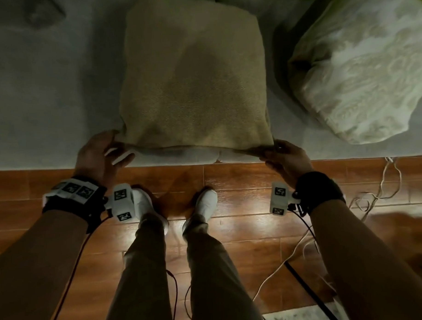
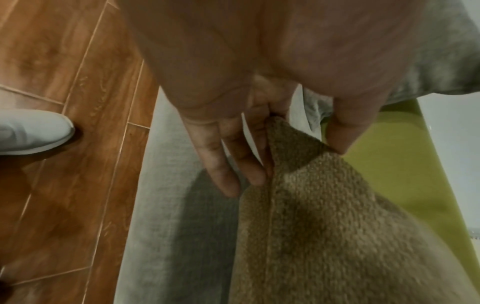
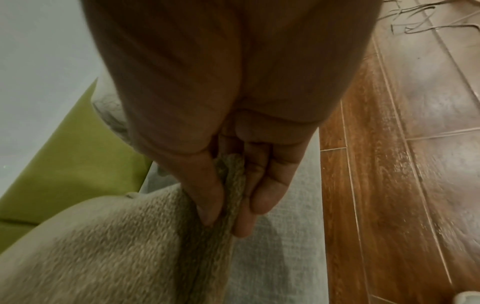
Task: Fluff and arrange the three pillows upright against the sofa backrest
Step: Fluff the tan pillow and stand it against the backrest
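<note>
Tan, square, nubbly-weave pillow (image 1: 193, 81) flat on grey sofa seat (image 1: 47, 93); left hand (image 1: 98, 154) and right hand (image 1: 286, 157) each pinch a near corner. Advice: lift evenly, shake, stand upright.

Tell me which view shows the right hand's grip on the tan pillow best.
Right wrist view: the right hand pinches the tan pillow corner between thumb and fingers, close up. The head view shows the hand small at that corner; the left wrist view omits it.

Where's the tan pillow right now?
In the head view the tan pillow lies mid-seat on the sofa, near corners pinched by the left hand and right hand, white pillow to its right.
</note>
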`<state>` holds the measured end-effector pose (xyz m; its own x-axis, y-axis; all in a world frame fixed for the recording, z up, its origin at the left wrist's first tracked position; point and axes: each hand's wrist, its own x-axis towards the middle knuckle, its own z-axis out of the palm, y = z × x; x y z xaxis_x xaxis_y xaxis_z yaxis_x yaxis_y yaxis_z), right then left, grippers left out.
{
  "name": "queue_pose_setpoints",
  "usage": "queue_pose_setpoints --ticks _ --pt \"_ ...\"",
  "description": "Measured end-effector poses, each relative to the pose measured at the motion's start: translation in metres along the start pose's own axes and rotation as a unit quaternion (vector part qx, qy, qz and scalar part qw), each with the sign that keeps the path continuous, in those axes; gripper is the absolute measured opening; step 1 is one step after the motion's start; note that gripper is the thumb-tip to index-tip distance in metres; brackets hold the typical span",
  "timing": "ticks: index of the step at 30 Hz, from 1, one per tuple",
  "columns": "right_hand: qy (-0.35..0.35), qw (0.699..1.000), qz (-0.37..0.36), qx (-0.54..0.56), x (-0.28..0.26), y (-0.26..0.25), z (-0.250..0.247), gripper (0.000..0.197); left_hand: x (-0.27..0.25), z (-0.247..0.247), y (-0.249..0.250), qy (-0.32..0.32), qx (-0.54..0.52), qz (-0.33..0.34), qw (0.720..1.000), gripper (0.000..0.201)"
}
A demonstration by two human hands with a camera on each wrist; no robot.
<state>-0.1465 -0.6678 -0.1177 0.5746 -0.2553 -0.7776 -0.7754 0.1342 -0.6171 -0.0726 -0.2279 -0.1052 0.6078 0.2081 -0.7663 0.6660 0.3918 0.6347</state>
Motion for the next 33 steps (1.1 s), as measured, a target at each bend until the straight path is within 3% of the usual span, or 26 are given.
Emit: queue_pose_setpoints --ticks 4,7,10,12,15,18,22,25,27,30,33 --pt "0.07 0.997 0.007 0.033 -0.004 0.008 -0.01 0.022 -0.004 -0.003 0.0 0.01 0.079 0.062 0.995 0.021" --pt "0.088 0.996 0.035 -0.002 0.0 0.019 -0.01 0.014 -0.003 -0.02 -0.011 0.049 0.133 0.063 0.988 0.016" --pt "0.083 0.993 0.077 -0.027 0.008 0.024 -0.008 0.015 0.002 -0.028 -0.016 0.054 0.293 0.062 0.953 0.018" --pt "0.061 0.994 0.088 -0.03 0.011 0.018 -0.008 0.018 0.002 -0.022 -0.009 0.056 0.316 0.041 0.946 0.027" --pt "0.055 0.996 0.021 -0.065 0.016 -0.003 -0.004 0.02 0.003 -0.004 0.021 0.063 0.451 0.094 0.885 0.027" --pt "0.035 0.993 -0.056 -0.093 0.033 -0.048 0.01 0.017 0.013 0.029 0.058 0.015 0.415 0.131 0.9 0.029" --pt "-0.026 0.978 -0.043 -0.2 0.058 -0.106 0.024 0.016 0.028 0.074 0.089 -0.049 0.375 0.101 0.92 0.019" --pt "0.002 0.94 -0.054 -0.337 0.074 -0.117 0.019 0.012 0.035 0.075 0.094 -0.033 0.399 0.084 0.913 0.016" --pt "0.014 0.93 -0.038 -0.366 0.081 -0.112 0.011 0.012 0.039 0.066 0.091 -0.01 0.424 0.08 0.902 0.017" --pt "0.004 0.922 -0.017 -0.386 0.082 -0.103 0.01 0.012 0.043 0.059 0.086 0.007 0.383 0.038 0.923 0.026" --pt "0.034 0.881 -0.072 -0.467 0.069 -0.108 0.02 0.033 0.044 0.068 0.089 -0.003 0.361 0.045 0.932 0.033"
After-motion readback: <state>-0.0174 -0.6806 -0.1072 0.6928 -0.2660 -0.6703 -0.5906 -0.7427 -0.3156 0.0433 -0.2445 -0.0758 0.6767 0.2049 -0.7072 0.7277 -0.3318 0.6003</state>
